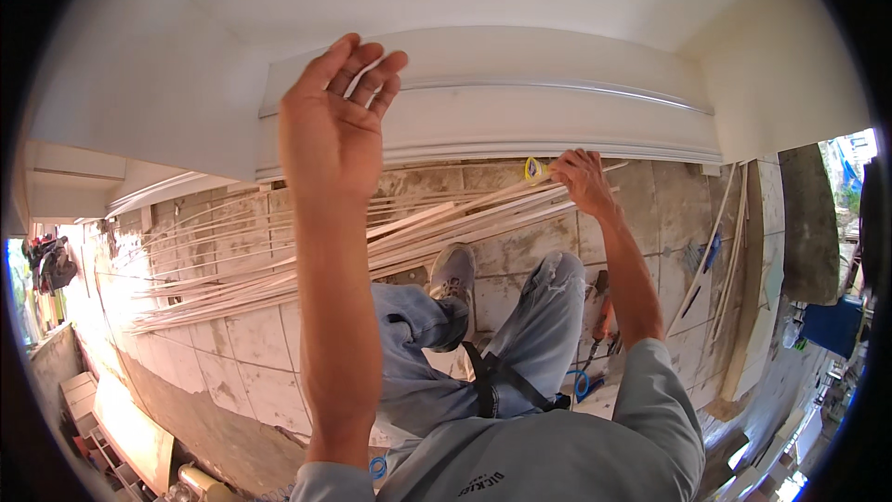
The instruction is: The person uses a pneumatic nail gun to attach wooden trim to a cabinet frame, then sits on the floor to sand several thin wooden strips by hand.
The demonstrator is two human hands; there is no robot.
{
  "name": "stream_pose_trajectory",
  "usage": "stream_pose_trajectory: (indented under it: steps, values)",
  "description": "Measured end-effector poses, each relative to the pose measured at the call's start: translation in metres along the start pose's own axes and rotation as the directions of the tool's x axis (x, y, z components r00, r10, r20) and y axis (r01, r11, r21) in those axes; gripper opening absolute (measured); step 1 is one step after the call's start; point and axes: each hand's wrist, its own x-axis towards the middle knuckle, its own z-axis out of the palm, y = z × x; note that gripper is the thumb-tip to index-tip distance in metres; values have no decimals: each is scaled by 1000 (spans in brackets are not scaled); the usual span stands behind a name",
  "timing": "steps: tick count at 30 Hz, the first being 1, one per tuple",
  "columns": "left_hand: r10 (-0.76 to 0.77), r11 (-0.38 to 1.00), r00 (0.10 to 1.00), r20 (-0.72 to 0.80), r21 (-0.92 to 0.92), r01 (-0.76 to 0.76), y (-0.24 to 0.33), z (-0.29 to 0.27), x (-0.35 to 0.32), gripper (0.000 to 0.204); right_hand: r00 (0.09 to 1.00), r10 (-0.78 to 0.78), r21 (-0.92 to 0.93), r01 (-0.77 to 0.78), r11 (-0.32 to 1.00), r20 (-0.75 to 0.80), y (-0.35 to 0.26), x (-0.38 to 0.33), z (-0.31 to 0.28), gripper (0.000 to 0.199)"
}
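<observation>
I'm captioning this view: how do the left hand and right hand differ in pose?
The left hand is raised, palm showing; the right hand shows its back. The left hand is loosely open with nothing visible in it; the right hand's fingers bend beside the yellow ring near the strips, their grip unclear. The left hand looks larger in view than the right hand. Both are bare.
</observation>
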Motion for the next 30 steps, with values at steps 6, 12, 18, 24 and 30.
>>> stream_pose_trajectory:
  steps: [6,12,18,24,30]
  values:
    - [-90,306,838,538,815,-491,-78,-15,23,26,951,-155,-142,121,983,-267,-38,57,-97,22]
    - [-512,164,765,391,919,-359,-106,-45,28,29,930,-228,-281,145,949,-289,-28,71,-182,19]
    - [-650,321,677,346,932,-168,-90,-64,31,33,965,-125,-258,63,964,-233,14,54,-218,9]
    - [-763,296,625,167,949,108,-99,-76,30,47,993,-20,-292,-17,956,-120,35,48,-235,14]
    - [-752,263,643,148,961,85,-92,-61,20,49,928,-175,-345,54,937,-328,-58,49,-192,31]
